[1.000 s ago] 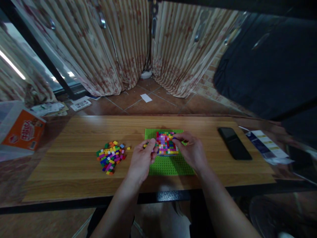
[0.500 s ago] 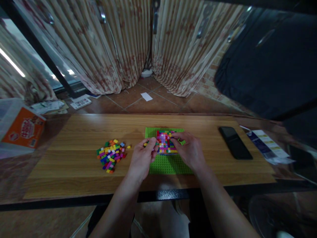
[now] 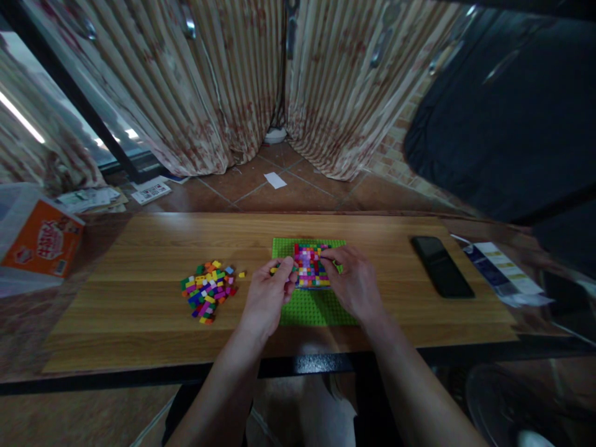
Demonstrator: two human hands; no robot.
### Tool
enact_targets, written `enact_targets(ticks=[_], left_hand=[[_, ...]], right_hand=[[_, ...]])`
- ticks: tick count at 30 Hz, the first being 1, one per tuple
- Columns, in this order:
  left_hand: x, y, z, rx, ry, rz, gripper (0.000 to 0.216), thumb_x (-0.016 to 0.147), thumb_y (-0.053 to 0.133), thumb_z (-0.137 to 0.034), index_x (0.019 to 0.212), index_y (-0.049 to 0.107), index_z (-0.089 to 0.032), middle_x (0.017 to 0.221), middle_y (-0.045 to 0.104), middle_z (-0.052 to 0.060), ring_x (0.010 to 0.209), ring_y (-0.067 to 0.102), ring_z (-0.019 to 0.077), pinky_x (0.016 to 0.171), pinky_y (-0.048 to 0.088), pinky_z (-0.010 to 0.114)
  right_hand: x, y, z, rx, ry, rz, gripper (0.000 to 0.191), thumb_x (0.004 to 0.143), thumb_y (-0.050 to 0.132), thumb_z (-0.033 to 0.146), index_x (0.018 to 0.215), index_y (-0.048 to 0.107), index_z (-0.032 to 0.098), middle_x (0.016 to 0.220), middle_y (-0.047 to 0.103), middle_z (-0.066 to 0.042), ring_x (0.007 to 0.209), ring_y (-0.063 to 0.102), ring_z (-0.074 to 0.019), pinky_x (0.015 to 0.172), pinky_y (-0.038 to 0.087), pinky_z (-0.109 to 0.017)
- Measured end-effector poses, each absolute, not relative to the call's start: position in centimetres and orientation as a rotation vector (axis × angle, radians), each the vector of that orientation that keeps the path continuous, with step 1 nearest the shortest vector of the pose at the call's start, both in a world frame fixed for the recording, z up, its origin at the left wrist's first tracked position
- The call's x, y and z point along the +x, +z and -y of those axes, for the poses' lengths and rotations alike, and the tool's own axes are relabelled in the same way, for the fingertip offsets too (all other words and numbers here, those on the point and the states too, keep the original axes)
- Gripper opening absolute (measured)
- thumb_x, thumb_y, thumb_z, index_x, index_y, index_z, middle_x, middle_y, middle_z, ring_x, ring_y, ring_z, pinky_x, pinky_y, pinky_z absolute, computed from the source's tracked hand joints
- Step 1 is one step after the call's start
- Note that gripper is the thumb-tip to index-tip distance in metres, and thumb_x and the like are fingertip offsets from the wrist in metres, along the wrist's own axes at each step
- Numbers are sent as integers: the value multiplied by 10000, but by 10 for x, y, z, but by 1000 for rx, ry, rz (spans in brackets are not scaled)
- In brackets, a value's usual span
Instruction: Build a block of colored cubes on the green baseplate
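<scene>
Holding small bricks (image 3: 273,270) in the left hand (image 3: 266,297), beside the block (image 3: 309,270) on the green board (image 3: 311,311). Pinching narrowly with the right hand (image 3: 356,282), slightly further over the block than a second ago, apparently working its right side; cannot tell whether gripping a brick.

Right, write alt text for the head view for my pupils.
A person's left hand and right hand work over a multicoloured brick build on a green baseplate. Loose bricks lie to the left on the wooden table, a black phone to the right.
</scene>
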State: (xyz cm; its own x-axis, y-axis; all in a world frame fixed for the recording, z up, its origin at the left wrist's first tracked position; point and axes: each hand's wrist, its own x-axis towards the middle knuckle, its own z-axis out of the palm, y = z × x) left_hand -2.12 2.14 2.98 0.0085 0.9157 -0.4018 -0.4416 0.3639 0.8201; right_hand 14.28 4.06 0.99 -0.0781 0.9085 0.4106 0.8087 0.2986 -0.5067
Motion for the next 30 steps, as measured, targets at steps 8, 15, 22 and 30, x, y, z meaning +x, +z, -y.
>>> enact_targets(ticks=[8, 15, 22, 30], left_hand=[[-22, 30, -21, 549, 1152, -1101, 373, 655, 795, -431, 758, 568, -153, 571, 517, -55, 424, 376, 18, 377, 183, 141], [-22, 31, -21, 546, 1137, -1104, 368, 663, 791, -432, 748, 566, -153, 573, 519, -53, 424, 373, 19, 378, 178, 146], [-22, 31, -20, 550, 1145, -1105, 363, 677, 781, -446, 740, 574, -154, 578, 515, -50, 427, 374, 19, 380, 173, 152], [-22, 30, -21, 546, 1143, -1103, 355, 673, 784, -430, 751, 575, -154, 582, 521, -50, 428, 376, 19, 380, 174, 151]], right_hand=[[142, 10, -41, -1481, 264, 1852, 167, 893, 566, 233, 834, 722, 244, 867, 730, -55, 826, 662, -232, 792, 499, -385], [138, 10, -41, -1520, 232, 1820, 162, 855, 581, 198, 812, 730, 246, 867, 754, -46, 825, 685, -244, 791, 507, -403], [144, 12, -40, -1505, 303, 1660, 147, 845, 584, 231, 854, 731, 227, 849, 751, -42, 704, 656, -197, 717, 515, -362], [143, -6, -56, -1530, 464, 1423, 233, 824, 637, 388, 939, 720, 203, 984, 728, -87, 928, 644, -240, 855, 488, -431]])
